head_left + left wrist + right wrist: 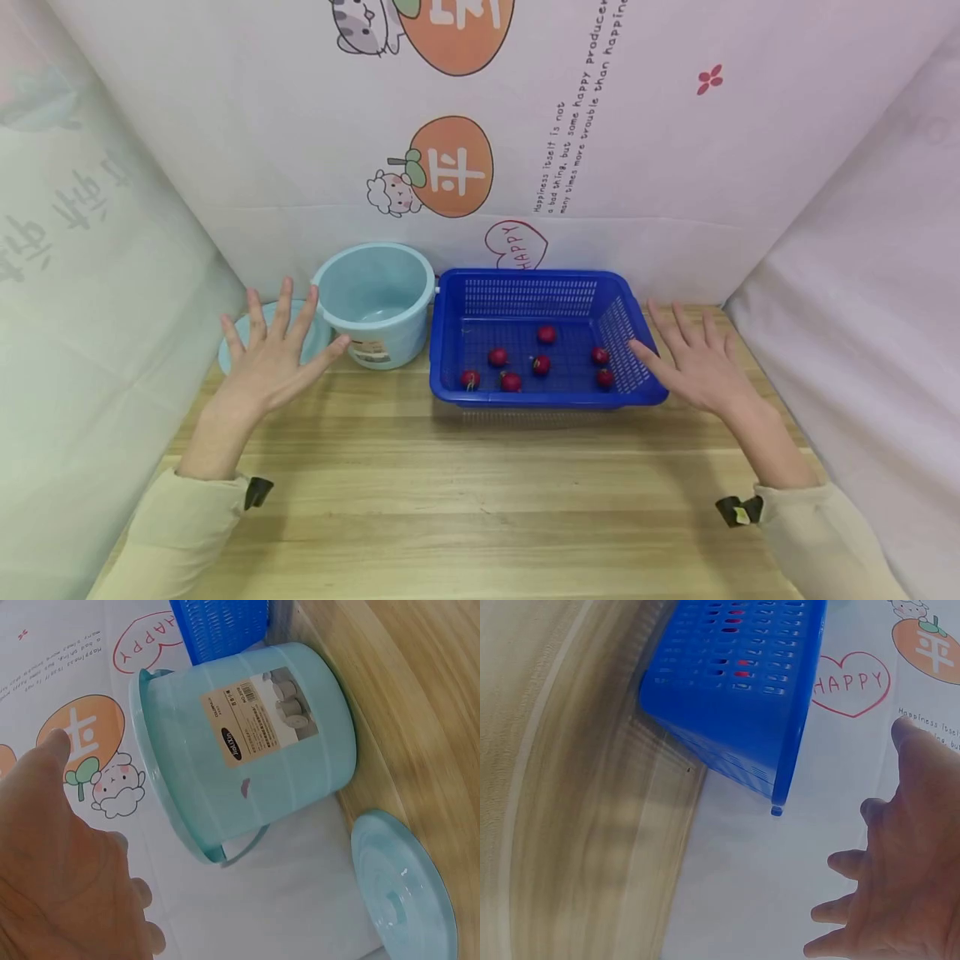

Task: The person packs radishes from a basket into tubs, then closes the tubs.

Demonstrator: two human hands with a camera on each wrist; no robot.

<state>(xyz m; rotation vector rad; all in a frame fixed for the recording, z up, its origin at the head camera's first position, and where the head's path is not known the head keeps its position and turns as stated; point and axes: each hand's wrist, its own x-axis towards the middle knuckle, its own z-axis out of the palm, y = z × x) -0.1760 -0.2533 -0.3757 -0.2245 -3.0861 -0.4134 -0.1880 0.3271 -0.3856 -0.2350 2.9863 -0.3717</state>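
Observation:
My left hand is spread with straight fingers, held over the light-blue lid and beside the light-blue bucket. In the left wrist view the bucket shows a paper label and a handle, and its lid lies on the table by the wall. My right hand, fingers also straight and apart, is at the right end of the blue plastic basket; its thumb overlaps the rim in the head view. Several small red radishes lie scattered on the basket's floor. Neither hand holds anything.
The wooden table runs in front of the bucket and basket. A white printed sheet forms the wall behind them, and pale cloth walls close in both sides. The basket stands right of the bucket, nearly touching it.

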